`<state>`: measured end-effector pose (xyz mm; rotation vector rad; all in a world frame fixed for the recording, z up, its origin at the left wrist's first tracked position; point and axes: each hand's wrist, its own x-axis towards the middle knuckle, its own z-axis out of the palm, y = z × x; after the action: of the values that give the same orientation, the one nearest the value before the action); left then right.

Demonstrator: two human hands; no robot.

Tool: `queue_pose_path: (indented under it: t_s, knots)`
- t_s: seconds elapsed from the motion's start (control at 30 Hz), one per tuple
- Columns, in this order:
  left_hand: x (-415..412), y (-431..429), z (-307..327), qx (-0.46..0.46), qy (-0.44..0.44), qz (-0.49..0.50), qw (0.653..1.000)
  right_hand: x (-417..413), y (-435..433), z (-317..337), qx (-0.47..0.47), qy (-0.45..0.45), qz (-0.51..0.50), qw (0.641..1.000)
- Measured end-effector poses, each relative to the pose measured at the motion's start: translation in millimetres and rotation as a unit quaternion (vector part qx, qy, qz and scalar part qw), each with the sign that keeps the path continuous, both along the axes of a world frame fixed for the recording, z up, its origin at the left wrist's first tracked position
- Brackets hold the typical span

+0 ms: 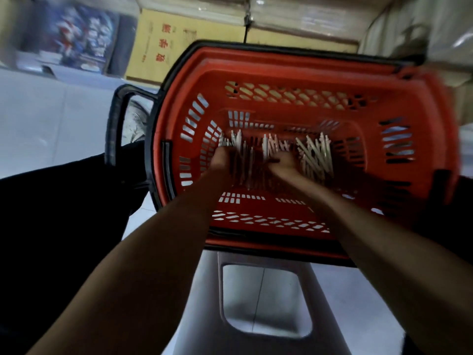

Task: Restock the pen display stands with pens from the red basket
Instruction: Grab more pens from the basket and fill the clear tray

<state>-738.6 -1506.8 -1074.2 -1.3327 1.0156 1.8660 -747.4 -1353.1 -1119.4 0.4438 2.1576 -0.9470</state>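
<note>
Both arms are down inside the red basket [302,73], which sits on top of a grey plastic stool [202,290] with a rounded rectangular cut-out in its side. Through that cut-out, pale floor tiles [38,116] show, and the same tiles spread out to the left of the basket.

Down on the basket's slotted bottom lies a loose heap of white pens [316,152], fanned in several clumps from the left wall across to right of centre.

The left hand [222,157] is buried in the left clump, knuckles up, fingers lost among the barrels. Motion blur smears it, so I cannot tell whether it has hold of any. The right hand [283,163] lies on the middle clump, fingers bent downward onto the pens. Whether they have closed round anything is also too blurred to call.

A black carry handle [115,129] hangs folded out at the basket's left end, beside a dark mass of cloth [56,226] at the left of the picture.

Behind the basket, a yellowish cardboard carton [163,47] with red printed characters stands against the wall. A blue, red and white printed picture [76,34] is to its left, and pale plastic-wrapped stacks [307,14] run along the top.
</note>
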Motion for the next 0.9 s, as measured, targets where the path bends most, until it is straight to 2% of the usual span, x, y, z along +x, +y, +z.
queue_pose_path:
  t_s: [0.07,0.2,0.27,0.43,0.53,0.7,0.8,0.9]
  knots:
    - [-4,3,22,-0.029,0.029,-0.02,0.999,-2,6,32,0.007,0.042,0.005,0.999]
    - [-7,-1,72,-0.059,0.049,-0.09,0.993,6,9,111,-0.032,0.106,-0.056,0.992]
    - [-2,-4,111,-0.065,0.085,-0.122,0.987,14,11,151,-0.058,0.107,-0.071,0.99]
    - [18,-4,196,-0.095,0.16,-0.147,0.971,47,17,244,-0.105,0.159,-0.075,0.979]
    - [39,1,242,-0.077,0.216,-0.144,0.963,77,24,287,-0.137,0.195,-0.103,0.966]
    - [89,-2,303,-0.026,0.308,-0.165,0.937,126,37,333,-0.152,0.241,-0.114,0.952]
    - [112,-12,310,-0.018,0.331,-0.177,0.927,156,47,354,-0.166,0.259,-0.108,0.945]
    - [130,-16,298,-0.02,0.325,-0.148,0.934,179,52,352,-0.199,0.259,-0.114,0.938]
